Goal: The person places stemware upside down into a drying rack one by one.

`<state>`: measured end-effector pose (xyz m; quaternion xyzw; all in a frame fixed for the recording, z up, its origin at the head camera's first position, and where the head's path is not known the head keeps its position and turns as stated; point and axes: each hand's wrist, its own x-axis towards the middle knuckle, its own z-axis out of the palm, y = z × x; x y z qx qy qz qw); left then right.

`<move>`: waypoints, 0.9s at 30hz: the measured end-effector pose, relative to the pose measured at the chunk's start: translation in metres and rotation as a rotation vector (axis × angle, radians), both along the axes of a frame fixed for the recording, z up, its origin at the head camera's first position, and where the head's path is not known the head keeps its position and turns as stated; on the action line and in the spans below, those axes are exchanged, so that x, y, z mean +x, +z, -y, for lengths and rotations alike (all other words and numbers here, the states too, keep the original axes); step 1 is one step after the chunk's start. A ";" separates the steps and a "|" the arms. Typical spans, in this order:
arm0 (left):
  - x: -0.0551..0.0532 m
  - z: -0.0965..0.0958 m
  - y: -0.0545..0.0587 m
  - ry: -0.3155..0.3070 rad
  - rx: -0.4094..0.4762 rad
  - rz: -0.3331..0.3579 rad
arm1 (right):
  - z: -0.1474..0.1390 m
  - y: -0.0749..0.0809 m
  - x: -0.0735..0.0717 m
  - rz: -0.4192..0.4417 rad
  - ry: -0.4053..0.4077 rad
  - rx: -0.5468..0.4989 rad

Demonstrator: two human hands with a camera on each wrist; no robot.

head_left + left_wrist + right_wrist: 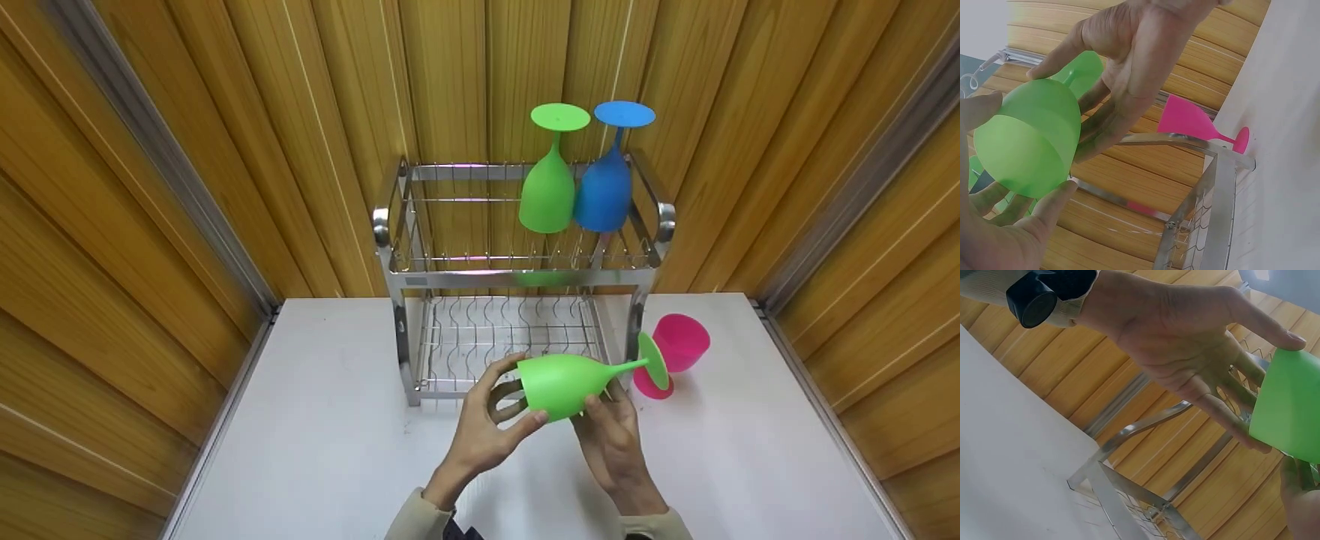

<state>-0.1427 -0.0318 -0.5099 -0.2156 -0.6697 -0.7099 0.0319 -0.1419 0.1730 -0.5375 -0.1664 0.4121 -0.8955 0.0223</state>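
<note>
A green plastic wine glass (562,384) is held sideways in front of the rack, its mouth to the left and its foot to the right. My left hand (477,442) grips the bowl at the rim, thumb at the near side and fingers on the far side. With its thumb on the near side of the bowl close to the stem, my right hand (616,442) holds the other end; some of its fingers are hidden behind the glass. In the left wrist view, the bowl's open mouth (1022,152) faces the camera.
A two-tier metal dish rack (525,279) stands against the wood-panelled wall. On its upper tier, another green wine glass (547,196) and a blue one (604,193) stand upside down side by side. A pink wine glass (681,341) stands upright on the white table (315,450), right of the rack.
</note>
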 end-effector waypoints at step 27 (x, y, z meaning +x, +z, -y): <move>-0.010 0.071 -0.006 0.204 -0.226 -0.109 | -0.011 0.035 -0.016 -0.158 0.021 0.122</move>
